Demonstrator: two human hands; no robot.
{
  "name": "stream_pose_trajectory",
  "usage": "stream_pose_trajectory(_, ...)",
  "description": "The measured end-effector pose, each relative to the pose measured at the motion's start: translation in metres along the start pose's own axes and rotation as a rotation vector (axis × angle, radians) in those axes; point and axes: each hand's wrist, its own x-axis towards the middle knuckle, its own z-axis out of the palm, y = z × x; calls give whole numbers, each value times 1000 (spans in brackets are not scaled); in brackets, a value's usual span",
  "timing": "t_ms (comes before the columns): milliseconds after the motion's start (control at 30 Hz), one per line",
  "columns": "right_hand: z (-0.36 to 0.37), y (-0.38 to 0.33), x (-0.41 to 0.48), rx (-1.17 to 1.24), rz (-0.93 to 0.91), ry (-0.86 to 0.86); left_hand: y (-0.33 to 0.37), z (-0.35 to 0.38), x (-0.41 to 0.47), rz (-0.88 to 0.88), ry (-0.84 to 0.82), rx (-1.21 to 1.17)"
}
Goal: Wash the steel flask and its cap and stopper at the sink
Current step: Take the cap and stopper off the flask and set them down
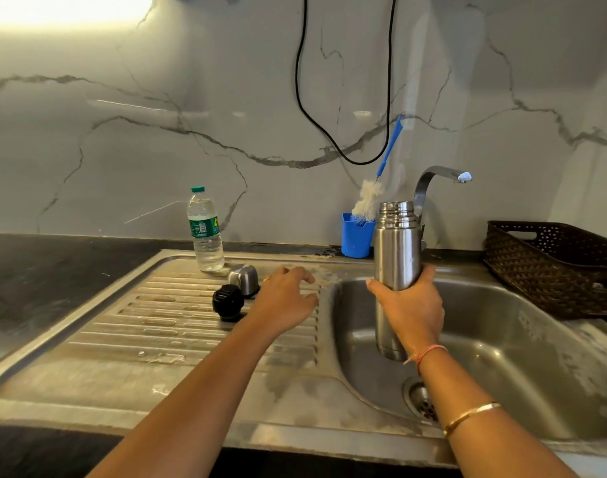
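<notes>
My right hand (410, 307) grips the steel flask (397, 250) around its middle and holds it upright over the sink basin (502, 339), its threaded mouth uncovered. On the ribbed drainboard (157, 326) to the left lie the steel cap (244, 278) and, in front of it, the black stopper (228, 301). My left hand (285, 298) hovers open just to the right of both, fingers spread and holding nothing. The tap (440, 179) arches behind the flask, with no water visible from its spout.
A blue cup (356, 236) holding a blue-handled bottle brush (367, 200) stands behind the sink. A plastic water bottle (205, 231) sits at the drainboard's back edge. A dark woven basket (553, 267) is on the counter at right. A black cable (329, 139) hangs on the marble wall.
</notes>
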Motion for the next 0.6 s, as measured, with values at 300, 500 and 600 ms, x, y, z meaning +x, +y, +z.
stream_pose_trajectory(300, -35, 23, 16, -275, -107, -117, 16, 32, 10, -30, -3, 27)
stream_pose_trajectory(500, -36, 36, 26, -405, -105, -143, -4, 45, 10, 15, 12, 49)
stream_pose_trajectory(600, -37, 39, 27, -499, -139, -169, -9, 47, 12, 48, 39, 53)
